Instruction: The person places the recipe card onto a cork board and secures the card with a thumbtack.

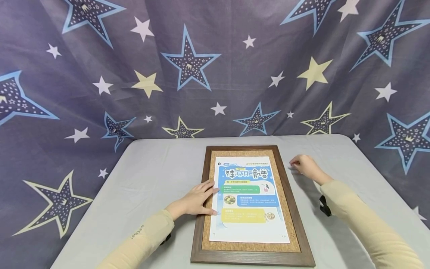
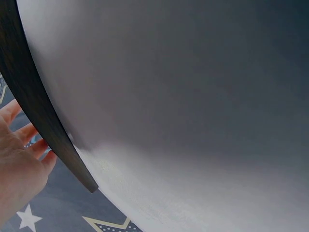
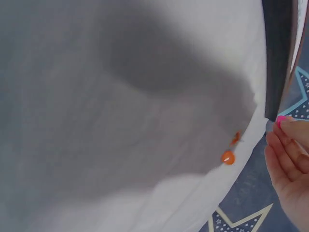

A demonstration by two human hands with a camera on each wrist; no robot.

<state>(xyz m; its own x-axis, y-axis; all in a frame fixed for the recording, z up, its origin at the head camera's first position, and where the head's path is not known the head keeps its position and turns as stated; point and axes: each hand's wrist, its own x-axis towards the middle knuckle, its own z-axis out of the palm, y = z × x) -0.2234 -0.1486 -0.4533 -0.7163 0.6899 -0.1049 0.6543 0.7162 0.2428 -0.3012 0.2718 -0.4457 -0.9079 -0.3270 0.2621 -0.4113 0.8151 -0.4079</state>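
Observation:
A white printed sheet [image 1: 248,231] with blue, green and yellow panels lies on a cork board [image 1: 252,247] in a dark wooden frame [image 1: 252,257]. My left hand [image 1: 196,198] rests across the frame's left side, its fingers spread and fingertips at the sheet's left edge. Right of the board, my right hand [image 1: 307,168] pinches a small bright pink push pin [image 3: 281,121] between thumb and fingers, beside the frame's upper right. In the right wrist view, a round orange piece [image 3: 228,157] and a smaller orange piece [image 3: 235,137] lie on the table near that hand.
The board lies on a table with a pale grey cloth [image 1: 161,160]. Behind and at both sides hangs a dark curtain [image 1: 231,78] with printed stars. A dark strap [image 1: 324,206] shows at the right wrist.

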